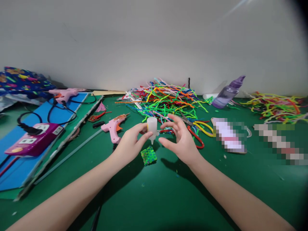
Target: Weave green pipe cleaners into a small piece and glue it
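My left hand grips a small translucent white squeeze bottle, its narrow nozzle pointing down. Below that nozzle, a small green square speckled with blue and red lies on the table; bottle and square look slightly apart. My right hand is beside the bottle with fingers curved and spread, nothing between them. Just past the right hand lie scissors with yellow handles and a red-handled tool, partly hidden by the hand.
A heap of colourful pipe cleaners fills the back middle, with another pile at right. A pink glue gun lies left, near a purple power strip on a blue board. A purple bottle and a phone are right.
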A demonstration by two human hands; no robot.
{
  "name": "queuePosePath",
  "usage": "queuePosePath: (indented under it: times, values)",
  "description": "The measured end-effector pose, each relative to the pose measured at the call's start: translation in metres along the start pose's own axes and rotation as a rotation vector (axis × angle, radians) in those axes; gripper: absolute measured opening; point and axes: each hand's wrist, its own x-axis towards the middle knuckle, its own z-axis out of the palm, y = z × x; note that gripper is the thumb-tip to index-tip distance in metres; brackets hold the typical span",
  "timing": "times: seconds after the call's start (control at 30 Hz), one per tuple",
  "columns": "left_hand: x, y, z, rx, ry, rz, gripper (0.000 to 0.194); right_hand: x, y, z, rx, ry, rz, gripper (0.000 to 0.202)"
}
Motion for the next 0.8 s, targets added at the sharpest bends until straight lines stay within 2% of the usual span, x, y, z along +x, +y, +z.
queuePosePath:
  times: [0.07,0.1,0.17,0.27,0.4,0.43,0.5,0.63,0.73,0.8]
  values:
    - [0.0,0.0,0.0,-0.016,-0.01,0.003,0.023,0.001,0.005,0.0,-0.072,0.064,-0.016,0.016]
    - [0.0,0.0,0.001,-0.022,-0.015,0.011,0.022,0.002,0.007,-0.001,-0.115,0.048,-0.026,0.007]
    - [0.0,0.0,0.001,-0.026,-0.027,0.021,0.021,0.002,0.008,-0.002,-0.177,-0.011,-0.038,0.015]
    - [-0.001,0.0,0.002,-0.015,-0.04,0.009,0.022,0.001,0.005,-0.004,-0.209,-0.052,-0.04,0.011]
    - [-0.003,0.001,0.002,0.011,-0.042,0.016,0.018,0.0,-0.003,-0.005,-0.255,-0.101,-0.077,0.02]
    - [-0.004,0.001,0.003,0.017,-0.043,0.027,0.017,0.0,-0.003,-0.005,-0.249,-0.118,-0.08,0.015]
    - [-0.004,0.002,0.003,0.031,-0.044,0.043,0.015,0.001,-0.003,-0.004,-0.216,-0.115,-0.073,0.004]
    - [-0.005,0.003,0.004,0.047,-0.044,0.05,0.015,0.002,-0.001,-0.004,-0.215,-0.059,-0.089,0.015]
    - [-0.005,0.003,0.004,0.038,-0.045,0.027,0.016,0.001,-0.003,-0.004,-0.225,-0.13,-0.072,0.006]
    - [-0.005,0.002,0.004,0.037,-0.034,0.001,0.018,0.001,-0.005,-0.003,-0.235,-0.105,-0.079,0.012]
